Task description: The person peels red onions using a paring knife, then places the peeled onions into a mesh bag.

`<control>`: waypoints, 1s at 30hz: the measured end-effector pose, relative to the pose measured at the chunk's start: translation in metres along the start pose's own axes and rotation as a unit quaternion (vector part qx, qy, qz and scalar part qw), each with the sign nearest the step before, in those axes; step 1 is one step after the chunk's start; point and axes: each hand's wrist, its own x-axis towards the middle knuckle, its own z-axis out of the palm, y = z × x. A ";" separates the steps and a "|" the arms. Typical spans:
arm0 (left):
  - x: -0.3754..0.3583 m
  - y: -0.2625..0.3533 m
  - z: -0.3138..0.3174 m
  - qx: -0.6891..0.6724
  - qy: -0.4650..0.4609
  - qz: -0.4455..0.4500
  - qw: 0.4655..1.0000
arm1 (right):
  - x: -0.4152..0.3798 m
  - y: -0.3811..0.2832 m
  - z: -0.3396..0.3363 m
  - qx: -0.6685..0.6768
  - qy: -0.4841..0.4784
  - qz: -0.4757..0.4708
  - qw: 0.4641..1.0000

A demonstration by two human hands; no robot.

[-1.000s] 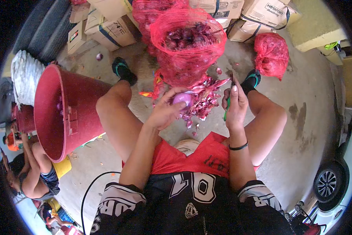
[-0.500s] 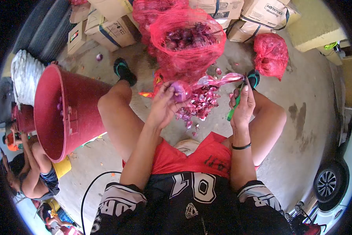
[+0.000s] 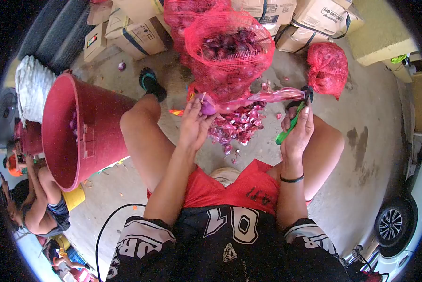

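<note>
One held onion (image 3: 207, 104), one green-handled knife (image 3: 286, 132), one wristband (image 3: 292, 179), one car wheel (image 3: 391, 223).

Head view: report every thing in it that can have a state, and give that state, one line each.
onion: partly peeled, gripped in the left hand
skin strip: stretched between onion and knife
knife: held in the right hand
loose peelings: heaped on the floor
large mesh sack: open-topped, filled
small red sack: filled
tub: uncovered, some onions inside
strapped box: strap on
</note>
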 end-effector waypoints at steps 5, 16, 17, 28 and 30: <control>-0.004 0.002 0.002 0.042 0.005 -0.029 0.999 | 0.011 -0.001 -0.011 0.010 0.076 0.001 0.997; -0.006 0.007 0.008 0.044 -0.024 -0.018 0.999 | 0.000 0.015 -0.013 -0.165 -0.126 0.111 0.972; -0.007 0.007 0.010 0.045 -0.024 -0.015 0.999 | -0.004 0.029 -0.017 -0.245 -0.173 0.096 0.949; -0.008 0.000 0.019 0.075 -0.077 -0.057 0.993 | -0.037 0.022 0.032 -0.257 -0.337 0.131 0.896; -0.008 -0.002 0.018 0.057 -0.078 -0.070 0.993 | -0.038 0.027 0.033 -0.228 -0.340 0.109 0.906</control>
